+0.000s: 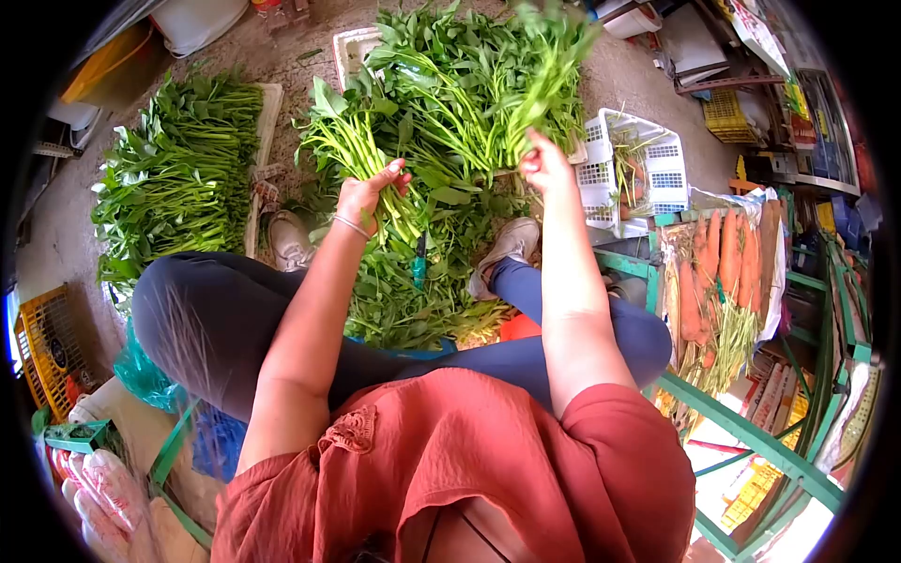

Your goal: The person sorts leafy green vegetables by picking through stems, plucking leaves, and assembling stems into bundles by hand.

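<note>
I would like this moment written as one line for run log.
left hand: holds bunch | right hand: holds second bunch, blurred | greens pile: ahead | crate: right of pile | carrots: at right

Orange carrots (pixel 735 258) lie on the right, by a green metal frame (pixel 751 438). Beyond them stands a white plastic basket (pixel 666 178), with a yellow crate (pixel 725 117) farther right. A white tub (pixel 199 21) sits at the far left; nearer on the left are a yellow-orange crate (pixel 49 342) and a teal plastic bag (pixel 145 371).
</note>
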A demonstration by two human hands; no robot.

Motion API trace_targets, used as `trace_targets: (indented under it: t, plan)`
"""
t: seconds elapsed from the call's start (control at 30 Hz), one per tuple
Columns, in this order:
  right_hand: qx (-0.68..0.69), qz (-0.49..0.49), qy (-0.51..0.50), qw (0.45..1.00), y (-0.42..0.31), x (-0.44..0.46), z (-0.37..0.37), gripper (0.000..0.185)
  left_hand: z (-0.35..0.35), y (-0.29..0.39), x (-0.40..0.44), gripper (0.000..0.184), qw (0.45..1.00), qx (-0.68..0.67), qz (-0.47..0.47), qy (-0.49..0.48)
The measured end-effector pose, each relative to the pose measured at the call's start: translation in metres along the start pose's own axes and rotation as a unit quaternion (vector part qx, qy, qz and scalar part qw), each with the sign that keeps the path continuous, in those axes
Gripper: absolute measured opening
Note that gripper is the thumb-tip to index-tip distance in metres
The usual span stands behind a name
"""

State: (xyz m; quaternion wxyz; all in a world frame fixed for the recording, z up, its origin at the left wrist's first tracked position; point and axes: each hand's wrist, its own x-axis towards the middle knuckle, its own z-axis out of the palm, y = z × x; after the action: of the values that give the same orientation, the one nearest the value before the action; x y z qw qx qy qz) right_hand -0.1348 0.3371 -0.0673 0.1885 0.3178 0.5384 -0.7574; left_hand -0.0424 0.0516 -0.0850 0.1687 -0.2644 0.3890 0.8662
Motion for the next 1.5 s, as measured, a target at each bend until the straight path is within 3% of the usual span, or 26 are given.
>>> trace_targets:
  t: [0.03,0.07,0.17,0.3,0.5,0.6,0.7,0.77,0.83,0.93,1.03,1.17,1.27,1.43,1.5]
  plan:
    - [-0.06,0.007,0.005,0.998,0.004,-0.001,0.002,0.013,-0.001,0.001,-0.001,0.024,1.0,0.015,-0.02,-0.005]
    - [0.08,-0.01,-0.065,0.995,0.011,-0.004,0.002,0.01,0.0,-0.004,-0.003,0.03,0.999,-0.035,0.013,0.002]
    - [0.093,-0.04,-0.085,0.991,0.018,-0.015,0.01,0.01,0.0,-0.003,-0.005,0.033,0.999,-0.032,-0.021,-0.008]
    - [-0.019,-0.099,-0.065,0.993,0.028,-0.041,0.033,0.01,-0.002,-0.004,0.003,0.026,0.998,0.041,-0.049,-0.023]
    - [-0.107,-0.138,-0.106,0.979,0.06,-0.072,0.057,0.017,0.02,-0.005,-0.001,0.025,0.997,0.048,0.029,-0.048]
    - [-0.164,-0.175,-0.092,0.966,0.063,-0.086,0.071,0.025,0.033,0.001,-0.005,0.021,0.998,-0.014,0.06,0.006]
    - [-0.174,-0.185,-0.092,0.963,0.062,-0.086,0.072,0.021,0.034,0.001,0.0,0.022,0.986,-0.041,0.131,0.099]
    - [-0.163,-0.21,-0.094,0.959,0.07,-0.072,0.067,0.023,0.024,0.0,0.008,0.021,0.978,-0.009,0.108,0.18]
    - [-0.152,-0.235,-0.097,0.955,0.072,-0.07,0.067,0.025,0.024,0.0,0.006,0.024,0.978,-0.049,0.135,0.151]
    - [-0.185,-0.233,-0.098,0.95,0.075,-0.071,0.066,0.027,0.026,0.001,-0.001,0.03,0.995,0.003,0.094,0.044]
    - [-0.253,-0.244,-0.124,0.928,0.082,-0.067,0.064,0.026,0.032,0.005,-0.009,0.028,0.999,0.04,0.026,0.02]
    - [-0.37,-0.334,-0.095,0.862,0.089,-0.075,0.067,0.027,0.033,0.003,-0.009,0.026,0.999,0.033,0.036,-0.014]
    - [-0.554,-0.41,-0.044,0.723,0.091,-0.085,0.074,0.028,0.031,0.0,-0.007,0.025,0.998,0.048,0.029,-0.03]
    - [-0.612,-0.311,-0.042,0.726,0.081,-0.101,0.086,0.032,0.021,0.0,-0.005,0.023,0.998,0.035,-0.005,-0.052]
    - [-0.543,-0.182,-0.069,0.817,0.07,-0.098,0.083,0.048,0.019,-0.004,-0.002,0.023,0.996,0.048,0.036,-0.059]
